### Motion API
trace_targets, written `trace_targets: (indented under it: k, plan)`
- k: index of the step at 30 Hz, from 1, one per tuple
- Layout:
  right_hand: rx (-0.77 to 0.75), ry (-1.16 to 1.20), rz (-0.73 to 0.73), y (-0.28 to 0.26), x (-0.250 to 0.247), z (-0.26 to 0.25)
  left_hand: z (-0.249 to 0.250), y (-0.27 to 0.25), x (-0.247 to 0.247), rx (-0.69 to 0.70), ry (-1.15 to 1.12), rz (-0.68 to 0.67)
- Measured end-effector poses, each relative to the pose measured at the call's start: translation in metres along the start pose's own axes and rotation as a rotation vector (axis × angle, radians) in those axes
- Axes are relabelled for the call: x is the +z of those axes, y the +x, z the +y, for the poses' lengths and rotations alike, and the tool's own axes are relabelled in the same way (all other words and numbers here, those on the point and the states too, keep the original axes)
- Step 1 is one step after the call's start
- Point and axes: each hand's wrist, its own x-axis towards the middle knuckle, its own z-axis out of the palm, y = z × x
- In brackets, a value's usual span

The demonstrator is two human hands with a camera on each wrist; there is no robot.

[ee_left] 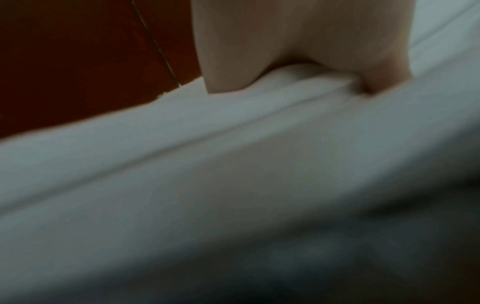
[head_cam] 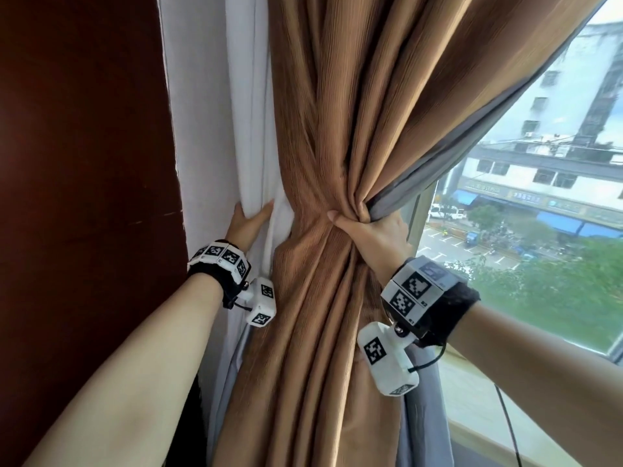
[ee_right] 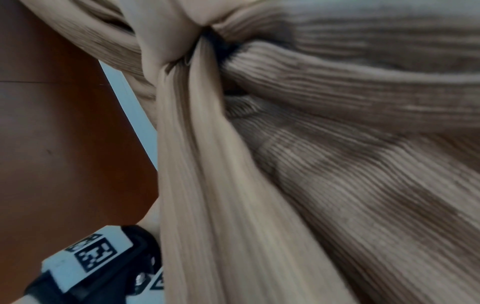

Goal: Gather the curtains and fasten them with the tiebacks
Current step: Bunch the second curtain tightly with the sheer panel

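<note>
- Right hand (head_cam: 374,230) grip: fingers and thumb clamped round the gathered waist of the brown curtain (head_cam: 337,136), centre of the head view; the folds pinch to a narrow neck exactly at the grip and fan out above and below it.
- Left hand (head_cam: 246,224) grip: thumb and fingers spread against the white sheer curtain (head_cam: 215,129), centre left of the frame, with a fold of it caught between thumb and fingers (ee_left: 223,61). Wrist view is blurred; a firm pinch versus a loose hold cannot be told.
- Grey lining (head_cam: 472,129) shows along the brown curtain's right edge, drawn in toward the right-hand grip.
- Progress, judged: brown curtain is gathered and held back from the window (head_cam: 539,197), so the gathering step looks largely done for this panel.
- Left to do: no tieback is visible in any view, and nothing is wrapped round the bunch; fastening is not yet begun.
- Dark red wall panel (head_cam: 84,163) fills the left of the frame, beside the sheer.
</note>
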Motion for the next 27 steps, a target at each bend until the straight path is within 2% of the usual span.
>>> trace_targets:
  k: [8, 12, 13, 18, 21, 24, 27]
  plan:
    - [0.013, 0.044, -0.03, 0.001, -0.001, -0.002, 0.025, -0.058, 0.031, -0.127, -0.043, -0.316]
    - [0.005, 0.089, -0.054, 0.004, -0.004, 0.0, 0.031, -0.086, 0.026, -0.22, -0.117, -0.346]
    - [0.008, 0.099, -0.069, 0.002, -0.005, 0.0, 0.032, -0.094, 0.024, -0.201, -0.093, -0.355]
    - [-0.02, 0.153, -0.148, -0.007, -0.007, -0.004, 0.042, -0.119, 0.034, 0.077, 0.194, -0.344]
    - [-0.057, 0.283, -0.308, -0.018, -0.008, -0.01, 0.048, -0.132, 0.043, 0.117, 0.196, -0.379]
    - [-0.026, 0.299, -0.445, -0.02, -0.001, -0.003, 0.067, -0.157, 0.066, 0.137, 0.052, -0.264]
    - [-0.02, 0.261, -0.597, -0.021, -0.007, 0.003, 0.062, -0.158, 0.064, 0.107, -0.003, -0.001]
